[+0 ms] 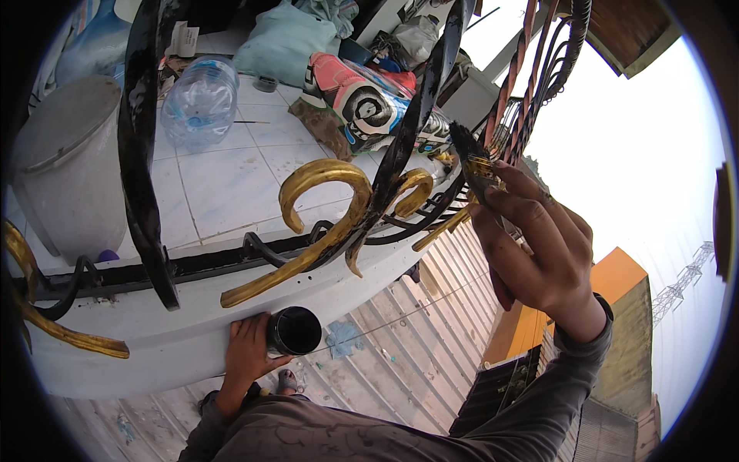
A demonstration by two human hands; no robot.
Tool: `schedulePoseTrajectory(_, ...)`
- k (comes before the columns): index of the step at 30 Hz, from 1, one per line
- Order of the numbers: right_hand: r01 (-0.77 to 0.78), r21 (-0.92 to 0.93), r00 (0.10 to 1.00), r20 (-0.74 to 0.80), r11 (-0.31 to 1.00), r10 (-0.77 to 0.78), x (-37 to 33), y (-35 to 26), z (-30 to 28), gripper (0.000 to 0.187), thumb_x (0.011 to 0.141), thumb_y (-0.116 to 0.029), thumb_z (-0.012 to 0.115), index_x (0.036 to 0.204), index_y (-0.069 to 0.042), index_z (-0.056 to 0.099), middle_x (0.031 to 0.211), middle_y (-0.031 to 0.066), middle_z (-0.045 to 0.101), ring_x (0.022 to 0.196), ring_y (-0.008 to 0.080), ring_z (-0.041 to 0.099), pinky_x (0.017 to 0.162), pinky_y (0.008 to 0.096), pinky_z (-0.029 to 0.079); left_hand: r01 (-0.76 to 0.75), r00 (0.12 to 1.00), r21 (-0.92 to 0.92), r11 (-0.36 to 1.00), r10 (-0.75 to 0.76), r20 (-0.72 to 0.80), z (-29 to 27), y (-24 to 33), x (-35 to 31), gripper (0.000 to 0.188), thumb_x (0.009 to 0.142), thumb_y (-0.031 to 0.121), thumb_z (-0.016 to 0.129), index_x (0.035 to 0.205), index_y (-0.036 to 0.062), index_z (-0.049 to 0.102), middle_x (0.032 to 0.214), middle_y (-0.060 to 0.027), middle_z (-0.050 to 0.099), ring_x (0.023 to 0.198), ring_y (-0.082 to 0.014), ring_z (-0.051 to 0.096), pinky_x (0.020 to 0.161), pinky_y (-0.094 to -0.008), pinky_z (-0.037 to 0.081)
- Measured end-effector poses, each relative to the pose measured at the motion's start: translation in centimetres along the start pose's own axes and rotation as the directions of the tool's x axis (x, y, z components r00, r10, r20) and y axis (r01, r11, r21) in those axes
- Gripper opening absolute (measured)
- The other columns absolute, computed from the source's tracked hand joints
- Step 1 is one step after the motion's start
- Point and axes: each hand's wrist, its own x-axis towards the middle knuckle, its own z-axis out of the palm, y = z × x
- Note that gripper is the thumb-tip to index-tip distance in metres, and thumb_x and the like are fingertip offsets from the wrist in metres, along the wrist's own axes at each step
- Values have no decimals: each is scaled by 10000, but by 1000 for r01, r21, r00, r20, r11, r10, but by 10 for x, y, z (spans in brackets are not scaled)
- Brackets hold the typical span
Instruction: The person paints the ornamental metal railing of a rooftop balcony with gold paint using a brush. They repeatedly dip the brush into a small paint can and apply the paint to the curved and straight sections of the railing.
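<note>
Dark-grey long-sleeved shirt [315,435], nearest the camera, spans the lower edge, its right sleeve reaching up the right side. Pale corrugated sheeting [400,362] extends below and beyond it. A black metal railing with twisted bars [142,154] crosses the upper view, mounted along a curved white ledge [185,339]; gold-coloured metal scrolls [271,279] project from it, the central one lying between the two hands, above the left and to the left of the right. Behind the railing, a white tiled floor [208,177] carries a pale grey plastic bucket [73,200], a pale green plastic bag [277,46], a multicoloured printed sack [369,108] and a clear, rounded plastic bottle [198,104].

Right hand [543,239], raised at the railing's right: thumb and fingers pinch a flat paintbrush with dark bristles and a stained metal ferrule [481,168]. The bristles point up and left, near a black twisted bar; whether they touch any metal cannot be told. Left hand [248,346], low beside the ledge: fingers and thumb curve around the left side of a black cylindrical cup [296,331], its mouth facing the camera. The cup sits below the central scroll; its dark contents are indistinct.
</note>
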Motion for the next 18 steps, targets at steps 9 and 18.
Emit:
schedulePoseTrajectory(9,261,233,959,51,937,-279,2,-39,-6,145,759,-116,672,716,-15,577,776,98,597,887,267,760,713,293,642,16,1000,-5,1000,-16,20,-1,-1,0,1101,595,603,933,1394,-22,505,1314,-185,619,1254,-366,570,1140,-515,344)
schedulePoseTrajectory(18,291,110,930,200,950,-308,8,-43,-16,144,724,-81,691,737,36,609,828,147,634,941,363,746,823,367,648,15,999,-57,998,-12,53,-3,-2,1,1098,661,625,874,1423,-62,484,1324,-246,619,1281,-406,559,1160,-545,331)
